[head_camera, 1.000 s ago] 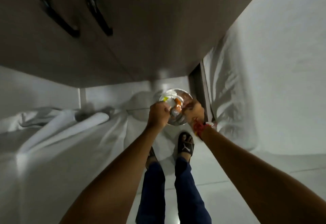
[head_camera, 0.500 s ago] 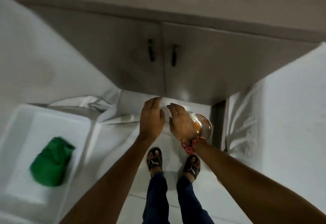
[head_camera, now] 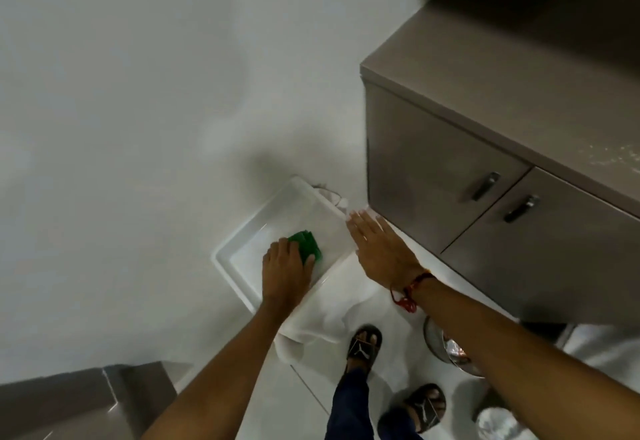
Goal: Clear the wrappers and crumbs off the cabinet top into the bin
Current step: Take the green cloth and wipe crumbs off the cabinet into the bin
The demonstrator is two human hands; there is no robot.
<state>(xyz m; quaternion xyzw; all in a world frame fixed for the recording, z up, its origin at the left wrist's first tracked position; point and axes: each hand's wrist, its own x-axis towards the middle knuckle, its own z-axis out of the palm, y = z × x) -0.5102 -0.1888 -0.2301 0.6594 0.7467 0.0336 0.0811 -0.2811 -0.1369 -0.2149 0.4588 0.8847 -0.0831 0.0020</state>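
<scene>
Head view, only one.

Left hand is down in a white tray on the floor, fingers curled over a green cloth; contact is clear, a closed grip is not, so I cannot tell whether the cloth is actually held. Right hand hovers just beside the tray's right rim, fingers straight and slightly spread, holding nothing.

Task items: crumbs show as pale specks on the cabinet top, far right, well apart from both hands. No wrappers visible on the top. The bin, a round metal one, sits on the floor below the right forearm, beside the cabinet.

Containers: tray holds only the cloth. Bin holds something shiny and crumpled, probably wrappers; mostly hidden by the arm. A second round object at bottom right, too unclear to name.

Judgement: fetching the cloth to wipe the crumbs; wrappers likely done.

Risks:
- Wiping sideways sends crumbs over the cabinet edge onto the floor, since the bin stands below and to one side, not under the specks.
- A loose hold lets the cloth drop on lifting.
- Feet are near the bin; a step back could tip it.
</scene>
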